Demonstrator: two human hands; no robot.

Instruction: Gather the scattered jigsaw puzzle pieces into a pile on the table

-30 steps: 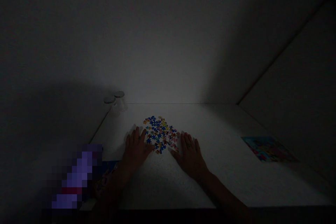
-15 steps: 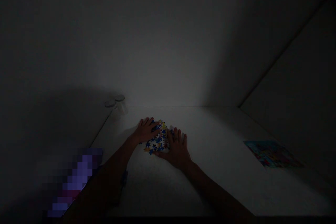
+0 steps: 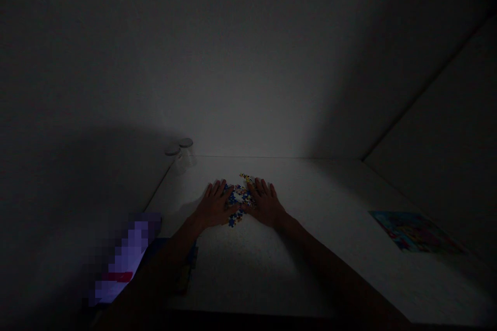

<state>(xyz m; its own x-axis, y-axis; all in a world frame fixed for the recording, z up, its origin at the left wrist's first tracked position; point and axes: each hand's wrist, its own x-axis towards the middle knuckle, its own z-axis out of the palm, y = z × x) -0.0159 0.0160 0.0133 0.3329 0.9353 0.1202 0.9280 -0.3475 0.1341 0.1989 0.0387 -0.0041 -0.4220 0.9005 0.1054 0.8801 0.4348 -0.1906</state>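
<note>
A loose heap of jigsaw puzzle pieces (image 3: 238,196), mostly blue, white and yellow, lies on the white table (image 3: 248,264). My left hand (image 3: 213,206) rests flat against the heap's left side, fingers spread and pointing away from me. On the right side, my right hand (image 3: 266,206) lies palm down with its fingers apart, its thumb reaching across the pieces. Both hands touch the heap and partly cover it; what lies beneath the palms is hidden.
Two clear lidded jars (image 3: 187,155) stand at the back left by the wall. A colourful printed sheet (image 3: 415,231) lies at the right. Under my left forearm is a dark blue flat item (image 3: 160,245), partly hidden, beside a pixelated glowing screen (image 3: 130,253). The scene is dim.
My hands have come closer together around the pieces, gathering the heap narrower. My left hand has moved down its left side, and my right hand has shifted slightly up. The view has shifted slightly.
</note>
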